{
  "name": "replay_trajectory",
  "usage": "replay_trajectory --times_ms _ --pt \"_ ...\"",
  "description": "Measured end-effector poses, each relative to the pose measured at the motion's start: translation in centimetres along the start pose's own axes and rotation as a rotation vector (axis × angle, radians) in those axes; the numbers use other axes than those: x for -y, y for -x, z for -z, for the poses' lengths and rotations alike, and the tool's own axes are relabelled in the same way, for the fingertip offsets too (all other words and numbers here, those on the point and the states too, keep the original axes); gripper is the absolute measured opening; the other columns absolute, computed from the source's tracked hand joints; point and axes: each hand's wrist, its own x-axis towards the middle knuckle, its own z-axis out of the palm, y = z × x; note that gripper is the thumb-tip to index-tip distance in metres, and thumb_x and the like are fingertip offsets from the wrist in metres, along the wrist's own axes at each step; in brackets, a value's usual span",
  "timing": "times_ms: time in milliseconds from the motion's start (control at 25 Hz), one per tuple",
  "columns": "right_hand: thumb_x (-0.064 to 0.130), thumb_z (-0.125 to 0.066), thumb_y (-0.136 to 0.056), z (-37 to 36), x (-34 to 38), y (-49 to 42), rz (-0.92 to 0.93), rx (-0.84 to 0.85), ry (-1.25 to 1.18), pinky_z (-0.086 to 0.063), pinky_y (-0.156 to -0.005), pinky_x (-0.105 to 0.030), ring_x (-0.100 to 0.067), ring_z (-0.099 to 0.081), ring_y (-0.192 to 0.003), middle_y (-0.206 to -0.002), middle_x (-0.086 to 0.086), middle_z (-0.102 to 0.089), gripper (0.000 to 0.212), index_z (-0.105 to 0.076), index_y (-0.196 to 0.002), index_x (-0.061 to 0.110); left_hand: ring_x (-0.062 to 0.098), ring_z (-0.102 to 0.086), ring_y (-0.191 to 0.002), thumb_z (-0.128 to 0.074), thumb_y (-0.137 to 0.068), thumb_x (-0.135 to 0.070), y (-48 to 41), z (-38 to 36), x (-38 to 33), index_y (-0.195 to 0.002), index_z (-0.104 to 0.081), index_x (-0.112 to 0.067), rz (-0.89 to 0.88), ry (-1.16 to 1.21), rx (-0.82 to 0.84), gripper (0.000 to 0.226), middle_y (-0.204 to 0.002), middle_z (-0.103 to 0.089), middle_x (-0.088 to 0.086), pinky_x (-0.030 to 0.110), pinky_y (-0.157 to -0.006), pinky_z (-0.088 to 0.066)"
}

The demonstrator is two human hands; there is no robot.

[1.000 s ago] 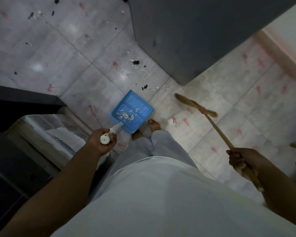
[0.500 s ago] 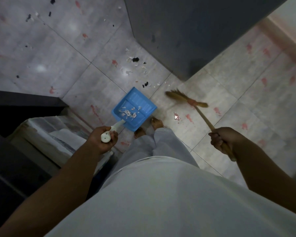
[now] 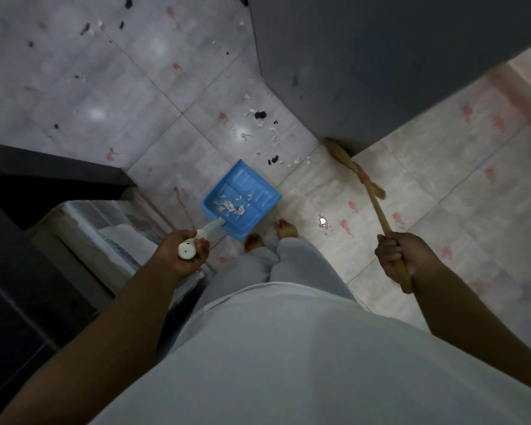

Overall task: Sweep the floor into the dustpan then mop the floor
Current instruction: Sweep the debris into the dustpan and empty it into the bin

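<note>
A blue dustpan with a white handle rests low on the tiled floor in front of my bare feet, with white scraps inside it. My left hand grips the end of that handle. My right hand is closed on the wooden stick of a straw broom, whose bristles touch the floor at the corner of a dark grey cabinet. White and black bits of debris lie scattered on the tiles beyond the dustpan.
The tall dark grey cabinet stands at the upper right. A dark piece of furniture and a plastic-covered box stand close on my left. More specks lie on the far tiles.
The broom head has swung forward and to the right, up to the cabinet corner. My right hand has come nearer. The dustpan has barely moved.
</note>
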Motion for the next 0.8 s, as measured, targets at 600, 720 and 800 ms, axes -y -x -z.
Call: replay_trajectory --times_ms 600,720,800 --pt "0.025 -0.038 -0.102 -5.9 -2.1 1.4 -0.044 0.038 0.069 -0.025 -0.026 -0.013 -0.004 -0.033 -0.029 -0.045 0.006 -0.038 0.028 -0.047 -0.08 0.009 0.01 -0.046 -0.055 -0.035 -0.097 -0.015 -1.4 1.5 -3.9 -0.122 -0.037 -0.004 0.011 -0.041 -0.021 0.028 -0.073 -0.043 0.01 0.015 -0.036 -0.044" --pt "0.024 -0.036 -0.102 -7.9 -0.7 0.1 -0.025 0.014 0.072 -0.025 -0.028 -0.011 -0.003 -0.033 -0.028 -0.043 0.006 -0.038 0.029 -0.044 -0.078 0.011 0.011 -0.047 -0.055 -0.036 -0.097 -0.014 -1.4 1.8 -4.6 -0.123 -0.037 -0.004 -0.001 -0.028 -0.024 0.028 -0.073 -0.042 0.009 0.016 -0.035 -0.043" --pt "0.022 -0.034 -0.102 -9.4 -0.5 -1.5 -0.016 -0.008 0.053 -0.025 -0.029 -0.011 -0.004 -0.032 -0.028 -0.042 0.006 -0.036 0.028 -0.042 -0.077 0.012 0.012 -0.049 -0.044 -0.035 -0.097 -0.015 -1.8 2.1 -5.2 -0.123 -0.037 -0.004 0.009 -0.039 -0.014 0.028 -0.072 -0.042 0.008 0.016 -0.035 -0.043"
